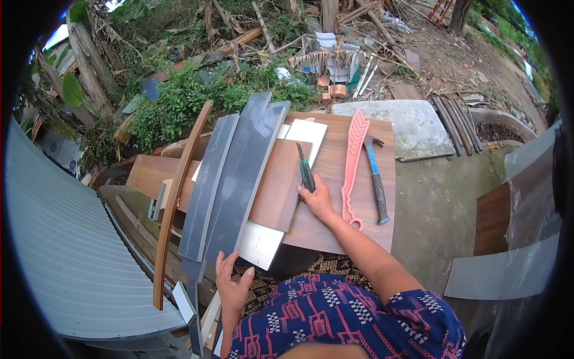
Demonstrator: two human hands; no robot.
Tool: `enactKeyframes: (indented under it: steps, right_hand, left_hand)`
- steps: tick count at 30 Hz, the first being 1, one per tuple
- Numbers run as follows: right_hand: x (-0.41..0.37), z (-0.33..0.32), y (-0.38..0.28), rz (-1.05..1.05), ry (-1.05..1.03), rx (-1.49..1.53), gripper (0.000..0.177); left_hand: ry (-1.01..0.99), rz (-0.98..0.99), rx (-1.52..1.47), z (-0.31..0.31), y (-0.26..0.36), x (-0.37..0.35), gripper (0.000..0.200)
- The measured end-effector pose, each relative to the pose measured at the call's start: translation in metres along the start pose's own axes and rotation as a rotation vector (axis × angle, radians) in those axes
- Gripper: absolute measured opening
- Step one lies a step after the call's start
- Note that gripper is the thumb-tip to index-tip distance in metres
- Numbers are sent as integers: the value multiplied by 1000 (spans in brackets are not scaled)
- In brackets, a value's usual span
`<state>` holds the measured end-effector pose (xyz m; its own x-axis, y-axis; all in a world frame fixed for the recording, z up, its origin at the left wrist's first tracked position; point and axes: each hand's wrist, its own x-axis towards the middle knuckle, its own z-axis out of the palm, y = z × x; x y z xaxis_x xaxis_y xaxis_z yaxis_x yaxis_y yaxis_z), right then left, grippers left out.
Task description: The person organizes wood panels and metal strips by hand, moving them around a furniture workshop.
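Partly hidden, a knife (307,177) is gripped by the right hand (318,200), the left hand (234,283) splayed free

- A claw hammer (379,190), blue and black along its handle, just beside a pink ribbed plastic piece (354,152) with a ring at its near end
- A pale, weathered slab (412,127) – dark slats (457,127) lie along its right edge
- Leafy green bushes (173,107) beyond
- A reddish brick (337,91) amid litter
- A ridged grey sheet (78,239), filling the left
- A tree trunk (460,17), upper right
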<state>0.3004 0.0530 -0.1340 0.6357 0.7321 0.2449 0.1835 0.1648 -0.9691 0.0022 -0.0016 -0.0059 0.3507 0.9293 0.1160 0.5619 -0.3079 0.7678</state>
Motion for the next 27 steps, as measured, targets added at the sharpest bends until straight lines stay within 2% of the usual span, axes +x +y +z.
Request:
enactKeyframes:
  steps: [4,7,10,22,25,27]
  right_hand:
    - [0,0,-1,15,-13,37,18]
    - [0,0,-1,13,-18,32,18]
    - [0,0,0,27,-28,32,18]
    - [-1,0,-3,30,-23,48,19]
    - [-2,-1,-2,106,-32,63,31]
    - [-2,-2,-6,115,-34,61,32]
  left_hand:
    - [-111,-12,100,2,0,0,55]
    - [-201,181,366,6,-3,2,58]
    - [-251,177,451,8,-2,4,61]
    - [-331,187,543,9,-3,4,61]
    - [-325,165,581,12,-6,5,66]
    - [-303,171,618,16,-7,7,66]
